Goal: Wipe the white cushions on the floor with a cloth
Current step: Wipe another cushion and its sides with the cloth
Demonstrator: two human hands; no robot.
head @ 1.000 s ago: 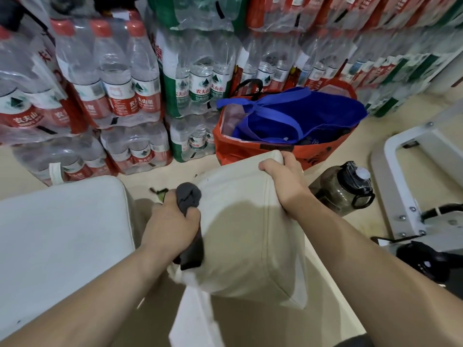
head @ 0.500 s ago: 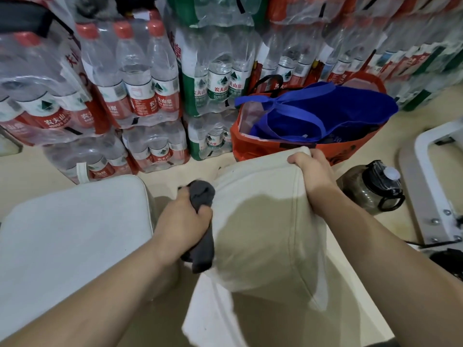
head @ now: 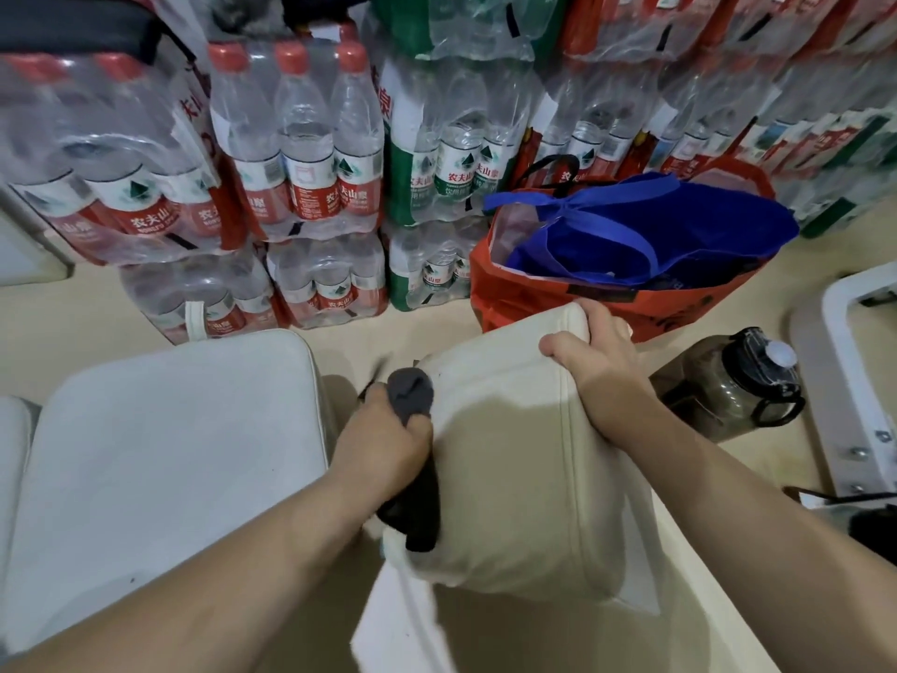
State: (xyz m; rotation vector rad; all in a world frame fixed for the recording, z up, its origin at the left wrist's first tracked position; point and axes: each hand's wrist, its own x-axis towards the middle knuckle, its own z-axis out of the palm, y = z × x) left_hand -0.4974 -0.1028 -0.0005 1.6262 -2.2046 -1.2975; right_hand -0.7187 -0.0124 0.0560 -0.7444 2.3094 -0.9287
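The right hand (head: 599,376) is closed over the top edge of a soft, cream-white square cushion (head: 514,488) and holds it tipped up, with the thumb on the near face and the fingers curled over the far side; the bottom of this cushion rests on another white cushion (head: 403,638) that lies flat under it, close to the person; the left hand (head: 383,446) is shut in a fist round a dark grey cloth (head: 412,395), and the cloth is pressed on the left edge of the held cushion; one bunched end of the cloth sticks out above the fist and the other end hangs down below it against the cushion; a big flat white cushion (head: 160,468) lies on the pale floor (head: 73,308) just to the left, with a small gap between it and the held one; behind the cushions stand stacked packs of clear plastic water bottles (head: 301,153) with red and green labels; an orange-red bag (head: 529,293) with a bright blue cloth bag (head: 645,225) inside it sits just behind the held cushion; a dark see-through jug with a black lid (head: 728,381) lies on the floor to the right of the right hand; a white metal frame (head: 844,386) is at the far right.
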